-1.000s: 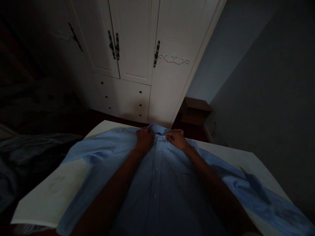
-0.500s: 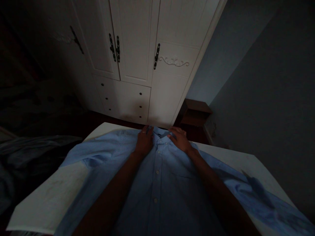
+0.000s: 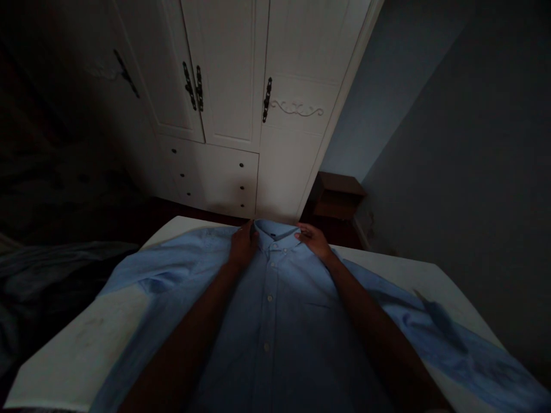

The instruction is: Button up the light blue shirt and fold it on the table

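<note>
A light blue button-up shirt (image 3: pixel 275 321) lies front up on a white table (image 3: pixel 86 350), collar (image 3: pixel 275 232) toward the far edge, sleeves spread to both sides. My left hand (image 3: pixel 241 248) rests on the shirt at the left side of the collar, fingers on the fabric. My right hand (image 3: pixel 314 240) lies on the right side of the collar, fingers touching its edge. Both forearms stretch over the shirt front. The room is dim, so I cannot tell whether the fingers pinch the cloth.
A white wardrobe (image 3: pixel 241 97) with dark handles and small drawers stands beyond the table. A brown wooden nightstand (image 3: pixel 340 198) sits to its right by a grey wall (image 3: pixel 465 160). Dark bedding (image 3: pixel 47 275) lies at the left.
Both hands moved apart from the top button to the two sides of the collar, which now stands up and shows between them. The view shifted slightly.
</note>
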A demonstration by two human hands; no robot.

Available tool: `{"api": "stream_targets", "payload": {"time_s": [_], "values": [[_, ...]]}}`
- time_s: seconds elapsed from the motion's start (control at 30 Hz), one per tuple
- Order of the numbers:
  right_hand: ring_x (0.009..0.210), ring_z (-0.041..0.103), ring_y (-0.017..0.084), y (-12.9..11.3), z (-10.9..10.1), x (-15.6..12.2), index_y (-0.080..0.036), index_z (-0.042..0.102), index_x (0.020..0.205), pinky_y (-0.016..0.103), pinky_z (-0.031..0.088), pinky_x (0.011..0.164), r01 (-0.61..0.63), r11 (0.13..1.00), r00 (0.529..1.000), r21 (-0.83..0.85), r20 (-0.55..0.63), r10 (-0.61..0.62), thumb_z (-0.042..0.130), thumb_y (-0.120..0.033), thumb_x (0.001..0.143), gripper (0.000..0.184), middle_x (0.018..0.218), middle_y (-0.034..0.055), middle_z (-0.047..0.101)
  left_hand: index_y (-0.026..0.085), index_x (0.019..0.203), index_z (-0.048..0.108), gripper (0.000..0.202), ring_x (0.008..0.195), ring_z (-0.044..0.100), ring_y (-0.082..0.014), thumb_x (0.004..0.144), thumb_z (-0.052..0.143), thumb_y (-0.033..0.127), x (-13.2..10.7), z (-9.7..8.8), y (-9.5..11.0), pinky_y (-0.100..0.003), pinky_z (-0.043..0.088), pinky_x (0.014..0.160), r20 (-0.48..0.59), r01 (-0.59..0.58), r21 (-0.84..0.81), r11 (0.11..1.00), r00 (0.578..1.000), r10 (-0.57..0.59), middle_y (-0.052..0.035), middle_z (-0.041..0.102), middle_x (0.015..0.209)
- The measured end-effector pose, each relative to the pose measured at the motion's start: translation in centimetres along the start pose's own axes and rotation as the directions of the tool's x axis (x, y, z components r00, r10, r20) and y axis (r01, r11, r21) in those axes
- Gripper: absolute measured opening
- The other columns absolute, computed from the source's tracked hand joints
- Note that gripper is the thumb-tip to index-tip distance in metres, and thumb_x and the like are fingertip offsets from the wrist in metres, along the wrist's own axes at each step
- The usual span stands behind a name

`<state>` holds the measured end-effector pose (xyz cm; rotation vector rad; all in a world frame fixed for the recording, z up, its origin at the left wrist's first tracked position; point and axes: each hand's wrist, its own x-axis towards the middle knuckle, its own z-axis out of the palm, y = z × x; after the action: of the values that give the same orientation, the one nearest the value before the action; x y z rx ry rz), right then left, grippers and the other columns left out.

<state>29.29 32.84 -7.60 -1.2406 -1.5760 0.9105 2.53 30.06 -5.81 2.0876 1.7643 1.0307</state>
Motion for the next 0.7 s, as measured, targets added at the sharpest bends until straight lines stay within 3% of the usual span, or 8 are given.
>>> {"api": "stream_targets", "payload": {"time_s": [0.1,0.23,0.4,0.57,0.7], "values": [[0.093,0.067,0.023,-0.7,0.1,-0.2,-0.018,0.068,0.11,0.037,0.053,0.086,0.005,1.0,0.999,-0.001,-0.038,-0.005,0.075,-0.043,0.07,0.048,0.103,0.0084,0.072,0.014,0.131,0.053,0.042,0.12,0.058,-0.0257,0.091,0.047,0.026,0.5,-0.5,-0.3,-0.04,0.043,0.105,0.01,0.023,-0.014,1.0,1.0,-0.022,-0.0155,0.062,0.131],[0.09,0.066,0.022,-2.0,0.3,-0.2,-0.018,0.068,0.11,0.036,0.053,0.083,0.009,0.999,0.997,-0.047,-0.076,-0.013,0.067,-0.039,0.076,0.04,0.101,0.0077,0.072,0.015,0.122,0.061,0.036,0.114,0.061,-0.0241,0.09,0.049,0.027,2.0,-2.5,-0.3,-0.036,0.045,0.102,0.111,0.031,0.042,0.999,0.993,-0.035,-0.0124,0.067,0.122],[0.094,0.065,0.022,-3.6,0.2,0.4,-0.018,0.068,0.107,0.035,0.05,0.086,0.099,0.978,0.987,-0.185,-0.104,-0.12,0.057,-0.04,0.086,0.032,0.105,0.008,0.071,0.017,0.116,0.063,0.031,0.106,0.064,-0.0215,0.094,0.042,0.026,4.5,-5.0,0.7,-0.032,0.047,0.095,0.209,-0.086,0.097,0.992,0.976,0.064,-0.0091,0.07,0.114],[0.094,0.064,0.021,-4.1,0.7,1.0,-0.017,0.066,0.109,0.035,0.049,0.088,0.096,0.891,0.991,-0.444,-0.04,-0.126,0.054,-0.036,0.09,0.029,0.105,0.0081,0.071,0.015,0.119,0.057,0.032,0.103,0.065,-0.0239,0.096,0.037,0.024,5.6,-3.7,1.2,-0.034,0.048,0.089,0.272,-0.106,0.284,0.953,0.962,0.026,-0.0138,0.069,0.11],[0.096,0.064,0.021,-3.8,1.2,1.0,-0.017,0.066,0.107,0.036,0.048,0.091,0.076,0.854,0.995,-0.515,-0.017,-0.099,0.057,-0.037,0.09,0.028,0.106,0.0101,0.07,0.012,0.116,0.057,0.04,0.101,0.066,-0.026,0.099,0.025,0.027,5.8,-2.8,0.7,-0.036,0.048,0.086,0.289,-0.093,0.312,0.945,0.957,-0.002,-0.019,0.068,0.108]]}}
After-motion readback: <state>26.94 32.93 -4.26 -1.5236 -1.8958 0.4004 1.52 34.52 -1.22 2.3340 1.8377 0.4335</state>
